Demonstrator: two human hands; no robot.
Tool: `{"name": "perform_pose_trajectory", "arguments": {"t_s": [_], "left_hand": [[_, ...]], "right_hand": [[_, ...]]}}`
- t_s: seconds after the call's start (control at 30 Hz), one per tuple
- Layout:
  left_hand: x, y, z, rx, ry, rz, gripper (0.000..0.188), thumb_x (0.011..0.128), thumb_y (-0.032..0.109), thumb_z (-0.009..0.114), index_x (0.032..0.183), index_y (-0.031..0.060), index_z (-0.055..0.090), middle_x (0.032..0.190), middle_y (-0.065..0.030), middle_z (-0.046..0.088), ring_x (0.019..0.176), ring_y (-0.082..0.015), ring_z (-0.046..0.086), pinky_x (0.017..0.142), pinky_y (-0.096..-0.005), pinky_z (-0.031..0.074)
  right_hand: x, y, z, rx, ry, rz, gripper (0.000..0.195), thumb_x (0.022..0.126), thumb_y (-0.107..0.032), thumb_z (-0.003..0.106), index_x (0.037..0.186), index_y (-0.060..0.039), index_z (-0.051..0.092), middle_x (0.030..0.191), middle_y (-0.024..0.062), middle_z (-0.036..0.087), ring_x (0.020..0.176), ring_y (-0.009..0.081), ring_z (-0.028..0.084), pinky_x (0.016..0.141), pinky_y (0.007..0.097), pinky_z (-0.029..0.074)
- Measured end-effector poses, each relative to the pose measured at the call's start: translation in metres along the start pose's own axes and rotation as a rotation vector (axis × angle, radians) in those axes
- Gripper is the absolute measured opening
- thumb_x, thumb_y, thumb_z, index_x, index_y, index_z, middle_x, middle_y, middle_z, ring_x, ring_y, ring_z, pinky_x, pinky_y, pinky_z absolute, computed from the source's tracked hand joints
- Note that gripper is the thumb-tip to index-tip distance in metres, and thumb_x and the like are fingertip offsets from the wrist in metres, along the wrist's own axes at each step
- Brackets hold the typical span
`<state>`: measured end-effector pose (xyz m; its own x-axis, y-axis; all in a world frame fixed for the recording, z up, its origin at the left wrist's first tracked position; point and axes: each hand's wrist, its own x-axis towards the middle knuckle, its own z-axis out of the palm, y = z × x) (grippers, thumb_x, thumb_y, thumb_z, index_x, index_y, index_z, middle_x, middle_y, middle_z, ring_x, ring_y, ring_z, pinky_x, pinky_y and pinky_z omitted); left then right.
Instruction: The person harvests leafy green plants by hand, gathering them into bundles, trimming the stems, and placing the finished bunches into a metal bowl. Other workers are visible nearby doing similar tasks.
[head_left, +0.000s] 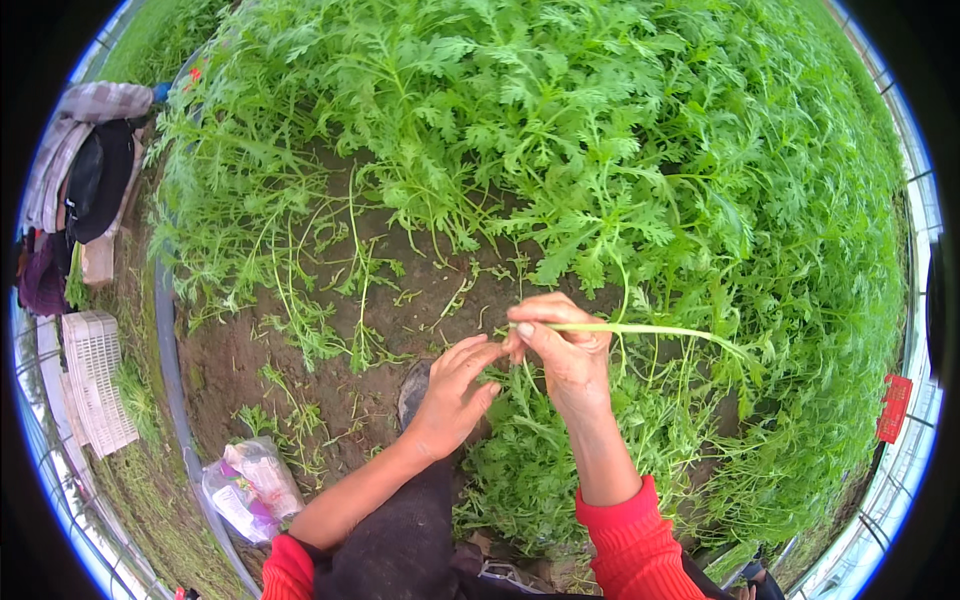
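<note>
My right hand (574, 349) pinches a pale green stem (660, 328) between thumb and fingers. The stem lies nearly level, and its leafy end droops to the right. My left hand (454, 394) has its thumb apart from its fingers, with nothing visible in its grasp. Its fingertips reach the right fingertips near the stem's left end, where any contact with the stem is hidden. Under and beside my right forearm lies a heap of leafy greens (525, 480) with deeply cut leaves. More of this crop (480, 127) stands densely in front of both hands.
Bare soil (232, 382) with scattered plant scraps spreads leftward. A grey hose or pipe (171, 345) edges the bed. Beyond it are a white plastic crate (97, 382) and a person in plaid (105, 101). A printed plastic bag (251, 491) lies beside my left forearm. A red crate (894, 409) is far right.
</note>
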<state>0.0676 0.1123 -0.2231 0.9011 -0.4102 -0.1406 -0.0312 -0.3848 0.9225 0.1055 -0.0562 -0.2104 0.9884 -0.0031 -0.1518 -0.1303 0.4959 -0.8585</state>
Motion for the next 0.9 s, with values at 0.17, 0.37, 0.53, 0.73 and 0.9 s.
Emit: {"name": "perform_pose_trajectory", "arguments": {"t_s": [0.17, 0.37, 0.53, 0.73, 0.9], "left_hand": [[-0.005, -0.008, -0.016, -0.181, 0.079, -0.057, 0.04, 0.089, 0.016, 0.056, 0.128, 0.0049, 0.053, 0.128, -0.0107, 0.055, 0.126, -0.0283, 0.043, 0.108, -0.0403, 0.03], [-0.013, -0.017, -0.023, -0.292, 0.121, -0.079, 0.039, 0.092, 0.019, 0.057, 0.127, 0.0028, 0.054, 0.124, -0.0105, 0.058, 0.119, -0.0234, 0.051, 0.104, -0.038, 0.035], [-0.021, -0.022, -0.029, -0.333, 0.102, -0.177, 0.035, 0.093, 0.013, 0.053, 0.127, 0.0045, 0.053, 0.125, -0.0107, 0.057, 0.117, -0.0245, 0.053, 0.1, -0.037, 0.04], [-0.024, -0.029, -0.029, -0.401, 0.117, -0.219, 0.035, 0.093, 0.012, 0.055, 0.127, 0.0044, 0.054, 0.122, -0.0102, 0.058, 0.114, -0.0201, 0.054, 0.094, -0.0329, 0.044], [-0.021, -0.029, -0.028, -0.401, 0.096, -0.223, 0.036, 0.092, 0.01, 0.055, 0.128, 0.0051, 0.053, 0.12, -0.0096, 0.06, 0.112, -0.0193, 0.056, 0.093, -0.0328, 0.045]], "right_hand": [[0.067, 0.026, 0.024, 0.124, 0.104, 0.154, 0.019, 0.085, -0.014, 0.068, 0.097, 0.0013, 0.067, 0.07, 0.0033, 0.06, 0.049, 0.0088, 0.054, 0.042, 0.0214, 0.039], [0.146, 0.081, -0.006, 0.054, 0.22, 0.153, 0.024, 0.088, -0.009, 0.059, 0.107, 0.0054, 0.059, 0.076, 0.0102, 0.062, 0.047, 0.0147, 0.057, 0.038, 0.0237, 0.042], [0.164, 0.097, -0.055, -0.163, 0.347, 0.236, 0.029, 0.086, -0.001, 0.053, 0.114, 0.0091, 0.053, 0.099, 0.02, 0.058, 0.06, 0.0222, 0.064, 0.048, 0.0313, 0.053], [0.195, 0.115, -0.029, -0.391, 0.35, 0.046, 0.037, 0.083, -0.002, 0.048, 0.118, 0.0077, 0.051, 0.104, 0.0169, 0.058, 0.055, 0.0185, 0.062, 0.043, 0.0273, 0.048], [0.222, 0.159, -0.066, -0.484, 0.274, -0.102, 0.024, 0.086, -0.002, 0.049, 0.109, 0.0024, 0.052, 0.098, 0.013, 0.059, 0.054, 0.0167, 0.059, 0.042, 0.0262, 0.044]]}}
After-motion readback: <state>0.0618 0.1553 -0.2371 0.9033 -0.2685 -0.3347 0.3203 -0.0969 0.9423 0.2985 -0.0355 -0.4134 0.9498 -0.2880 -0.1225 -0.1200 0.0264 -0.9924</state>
